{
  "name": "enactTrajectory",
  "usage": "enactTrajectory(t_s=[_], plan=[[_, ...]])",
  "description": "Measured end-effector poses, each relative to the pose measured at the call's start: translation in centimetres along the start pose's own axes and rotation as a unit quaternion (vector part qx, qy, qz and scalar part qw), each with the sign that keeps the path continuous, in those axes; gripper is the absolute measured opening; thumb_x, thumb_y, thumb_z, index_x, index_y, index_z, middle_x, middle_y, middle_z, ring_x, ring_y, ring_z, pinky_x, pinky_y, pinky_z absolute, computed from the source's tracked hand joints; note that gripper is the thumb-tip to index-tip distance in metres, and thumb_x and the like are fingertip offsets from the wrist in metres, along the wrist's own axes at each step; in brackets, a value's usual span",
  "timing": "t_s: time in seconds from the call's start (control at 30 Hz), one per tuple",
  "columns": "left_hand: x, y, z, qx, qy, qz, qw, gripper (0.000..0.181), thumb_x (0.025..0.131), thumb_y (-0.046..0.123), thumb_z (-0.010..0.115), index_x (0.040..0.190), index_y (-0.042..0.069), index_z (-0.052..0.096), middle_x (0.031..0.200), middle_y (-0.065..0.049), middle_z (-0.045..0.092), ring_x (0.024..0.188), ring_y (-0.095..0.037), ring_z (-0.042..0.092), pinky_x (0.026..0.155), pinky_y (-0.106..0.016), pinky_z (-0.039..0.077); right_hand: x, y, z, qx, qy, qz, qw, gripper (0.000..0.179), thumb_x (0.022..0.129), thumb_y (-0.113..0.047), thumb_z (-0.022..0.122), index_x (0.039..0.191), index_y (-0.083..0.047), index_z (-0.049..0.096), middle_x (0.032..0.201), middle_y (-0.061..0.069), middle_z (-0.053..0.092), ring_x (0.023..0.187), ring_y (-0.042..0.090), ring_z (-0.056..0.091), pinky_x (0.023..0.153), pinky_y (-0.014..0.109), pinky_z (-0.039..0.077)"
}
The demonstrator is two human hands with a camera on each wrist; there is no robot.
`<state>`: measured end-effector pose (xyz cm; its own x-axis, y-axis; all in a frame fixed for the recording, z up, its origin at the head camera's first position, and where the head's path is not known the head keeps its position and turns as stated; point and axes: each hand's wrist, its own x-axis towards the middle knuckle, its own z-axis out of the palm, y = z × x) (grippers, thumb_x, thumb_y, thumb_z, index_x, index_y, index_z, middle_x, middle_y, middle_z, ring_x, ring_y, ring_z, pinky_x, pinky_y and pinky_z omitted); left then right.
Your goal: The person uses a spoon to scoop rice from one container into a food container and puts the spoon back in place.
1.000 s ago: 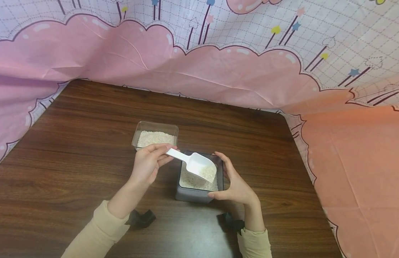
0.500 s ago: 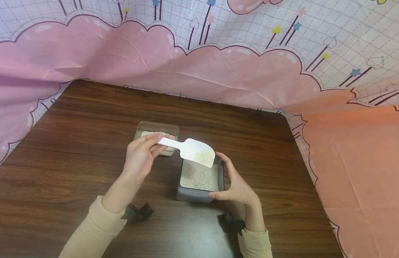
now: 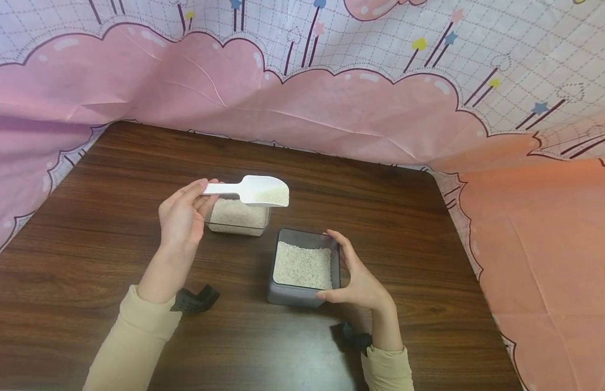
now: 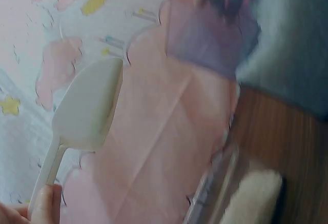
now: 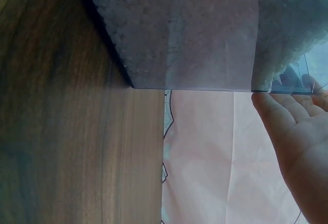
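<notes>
My left hand pinches the handle of a white scoop, which carries a little rice. The scoop hangs above the far edge of a small clear plastic box holding rice. In the left wrist view the scoop stands out from the thumb and fingers at the lower left. With thumb and fingers spread, my right hand grips the right side of a smoky grey see-through container of rice. The right wrist view shows the fingers at that container's rim.
A brown wood-grain table lies under both boxes. Pink patterned cloth hangs along its back and sides. Black wrist mounts sit at both cuffs.
My left hand has drawn the scoop left and back from over the grey container to over the clear box, and levelled it. The right hand and the grey container have stayed put.
</notes>
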<state>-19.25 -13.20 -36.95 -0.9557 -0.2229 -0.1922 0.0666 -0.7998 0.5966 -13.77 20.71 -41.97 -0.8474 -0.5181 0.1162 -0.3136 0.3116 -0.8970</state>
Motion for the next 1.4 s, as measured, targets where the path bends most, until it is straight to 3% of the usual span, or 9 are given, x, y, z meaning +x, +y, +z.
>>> enactTrajectory(t_s=[0.23,0.37,0.53,0.7,0.8,0.97,1.1,1.27,1.4], plan=[[2.0,-0.2,-1.5,0.037,0.054,0.036,0.9972,0.004,0.090,-0.007,0.064,0.090,-0.010,0.065,0.101,-0.020,0.062,0.088,-0.024,0.072,0.083,-0.029,0.059,0.0,0.1,0.0,-0.002,0.000,0.002,1.0000,0.112,0.068,-0.013,0.088,0.154,-0.014,0.016,0.157,0.003,0.021,0.148,0.027,0.011,0.117,0.067,0.016],[3.1,-0.9,-2.3,0.087,0.080,0.053,0.9916,0.005,0.091,-0.007,0.062,0.091,-0.011,0.066,0.093,-0.018,0.066,0.084,-0.022,0.072,0.081,-0.030,0.060,-0.1,0.1,0.0,-0.002,0.001,0.000,1.0000,0.112,0.067,-0.013,0.088,0.154,-0.016,0.017,0.157,0.004,0.022,0.148,0.027,0.011,0.117,0.068,0.015],[4.1,-1.9,-3.2,0.168,0.105,0.082,0.9767,0.008,0.091,-0.007,0.061,0.085,-0.006,0.066,0.085,-0.013,0.067,0.083,-0.021,0.072,0.079,-0.028,0.061,-0.1,0.1,0.0,-0.001,-0.002,-0.001,1.0000,0.112,0.068,-0.013,0.088,0.154,-0.020,0.017,0.157,0.007,0.021,0.148,0.028,0.010,0.116,0.069,0.014],[4.5,-2.7,-3.6,0.212,0.111,0.113,0.9644,0.007,0.091,-0.006,0.062,0.085,-0.005,0.065,0.081,-0.011,0.069,0.084,-0.021,0.072,0.077,-0.026,0.061,-0.1,0.1,0.0,0.000,-0.001,-0.003,1.0000,0.112,0.068,-0.013,0.088,0.154,-0.017,0.017,0.157,0.006,0.021,0.147,0.029,0.011,0.116,0.069,0.015],[4.6,-3.0,-3.6,0.254,0.108,0.139,0.9511,0.004,0.091,-0.004,0.063,0.091,-0.007,0.065,0.083,-0.011,0.071,0.084,-0.019,0.073,0.076,-0.025,0.061,-0.1,0.1,0.1,0.000,-0.001,-0.004,1.0000,0.112,0.068,-0.012,0.088,0.154,-0.018,0.017,0.157,0.007,0.022,0.147,0.029,0.012,0.115,0.069,0.016],[4.5,-3.2,-3.4,0.344,0.092,0.168,0.9191,0.019,0.092,0.001,0.064,0.103,-0.014,0.065,0.099,-0.022,0.072,0.078,-0.005,0.070,0.075,-0.023,0.061,-0.1,0.1,0.1,0.002,-0.001,0.000,1.0000,0.112,0.067,-0.013,0.088,0.154,-0.019,0.017,0.157,0.004,0.022,0.148,0.028,0.010,0.116,0.068,0.015],[4.2,-3.2,-3.0,0.417,0.067,0.203,0.8832,0.021,0.093,0.005,0.066,0.103,-0.013,0.067,0.102,-0.027,0.070,0.067,0.004,0.066,0.066,-0.016,0.061,-0.2,0.1,0.1,0.002,0.000,0.003,1.0000,0.112,0.067,-0.013,0.088,0.153,-0.020,0.018,0.157,0.005,0.022,0.147,0.028,0.011,0.117,0.067,0.014],[3.5,-3.0,-2.0,0.492,0.014,0.282,0.8235,0.015,0.091,0.003,0.066,0.097,-0.011,0.070,0.092,-0.026,0.071,0.065,-0.010,0.070,0.050,-0.004,0.050,-0.1,0.0,0.0,0.003,0.000,-0.001,1.0000,0.112,0.067,-0.012,0.088,0.153,-0.018,0.017,0.157,0.011,0.021,0.147,0.028,0.011,0.117,0.067,0.014],[2.8,-2.7,-1.0,0.534,-0.066,0.342,0.7700,0.010,0.089,-0.003,0.066,0.093,-0.011,0.069,0.091,-0.025,0.071,0.081,-0.032,0.073,0.060,-0.001,0.051,-0.1,0.0,0.0,0.002,-0.002,-0.002,1.0000,0.112,0.068,-0.012,0.088,0.154,-0.015,0.016,0.157,0.011,0.020,0.147,0.027,0.011,0.117,0.066,0.014]])
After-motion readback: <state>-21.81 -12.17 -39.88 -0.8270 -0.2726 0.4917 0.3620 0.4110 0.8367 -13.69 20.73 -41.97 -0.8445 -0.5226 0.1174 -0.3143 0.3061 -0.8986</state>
